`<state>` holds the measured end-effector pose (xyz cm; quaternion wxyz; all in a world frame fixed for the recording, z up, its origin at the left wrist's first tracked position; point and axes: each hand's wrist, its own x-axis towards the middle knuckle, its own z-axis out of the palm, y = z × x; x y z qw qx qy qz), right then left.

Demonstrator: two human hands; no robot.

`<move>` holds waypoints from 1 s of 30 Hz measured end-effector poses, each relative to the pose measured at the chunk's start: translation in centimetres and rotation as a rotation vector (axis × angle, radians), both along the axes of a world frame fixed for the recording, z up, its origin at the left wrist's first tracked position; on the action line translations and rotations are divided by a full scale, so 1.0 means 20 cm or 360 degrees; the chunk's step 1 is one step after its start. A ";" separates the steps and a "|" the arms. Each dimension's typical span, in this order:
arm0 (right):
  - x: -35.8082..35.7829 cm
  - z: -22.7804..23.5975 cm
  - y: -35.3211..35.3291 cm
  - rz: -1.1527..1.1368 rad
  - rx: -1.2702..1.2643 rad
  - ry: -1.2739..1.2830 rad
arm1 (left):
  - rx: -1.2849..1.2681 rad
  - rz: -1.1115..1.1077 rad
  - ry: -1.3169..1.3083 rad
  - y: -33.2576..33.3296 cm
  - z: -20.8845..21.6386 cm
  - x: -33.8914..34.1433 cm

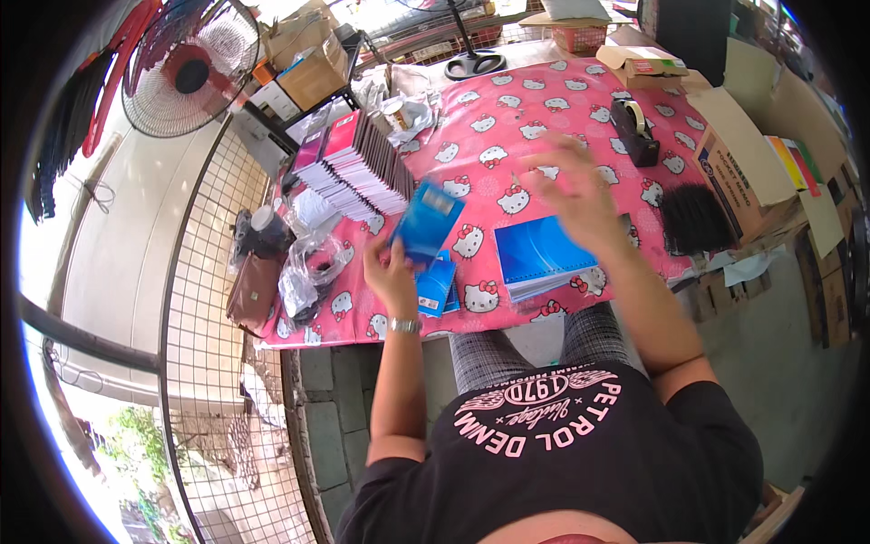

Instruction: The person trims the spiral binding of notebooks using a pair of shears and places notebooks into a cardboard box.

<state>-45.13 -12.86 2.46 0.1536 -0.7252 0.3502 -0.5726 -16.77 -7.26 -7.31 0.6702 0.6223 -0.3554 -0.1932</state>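
My left hand [391, 279] is closed on a blue notebook [430, 220], which it holds tilted above the table. Below that notebook lie a few more blue notebooks [436, 288], partly covered by it. To the right, a stack of blue spiral-bound notebooks [540, 248] rests near the table's front edge. My right hand [576, 192] is raised over the far right side of this stack, blurred by motion, its fingers apart and nothing visible in them. Farther left stand tall stacks of red and purple-covered notebooks [355, 163].
A pink patterned cloth [494, 122] covers the table. On its right are a black tape dispenser [634, 131], a bundle of black binding pieces [696, 220] and an open carton [739, 181]. Plastic bags [313, 272] and a brown pouch [254, 290] lie left, by a mesh partition [213, 272].
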 end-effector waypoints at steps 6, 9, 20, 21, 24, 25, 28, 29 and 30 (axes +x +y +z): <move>-1.03 -0.92 -0.31 -0.1080 0.0548 0.0788 | 0.1074 0.0292 -0.1106 0.28 -0.76 0.20; -1.12 -1.23 -0.25 -0.1331 0.0574 0.1225 | 0.0927 0.0360 -0.1401 0.28 -0.69 0.23; -1.19 -1.29 -0.42 -0.1468 0.0915 0.1482 | -0.0326 -0.1130 -0.2331 0.18 0.38 -0.74; -1.19 -1.30 -0.41 -0.1534 0.0801 0.1464 | -0.0220 -0.1185 -0.2517 0.18 0.36 -0.76; -1.30 -1.29 -0.39 -0.1431 0.0873 0.1470 | -0.0199 -0.1324 -0.2472 0.14 0.38 -0.76; -1.27 -1.28 -0.38 -0.1405 0.0926 0.1351 | -0.0249 -0.1345 -0.2396 0.13 0.40 -0.74; -1.20 -1.17 -0.40 -0.1326 0.0957 0.1001 | -0.0380 -0.1292 -0.2272 0.08 0.51 -0.67; -1.22 -1.15 -0.40 -0.1304 0.0893 0.0901 | -0.0408 -0.1208 -0.2290 0.06 0.55 -0.67; -1.25 -1.13 -0.40 -0.1282 0.0829 0.0802 | -0.0436 -0.1123 -0.2305 0.04 0.58 -0.67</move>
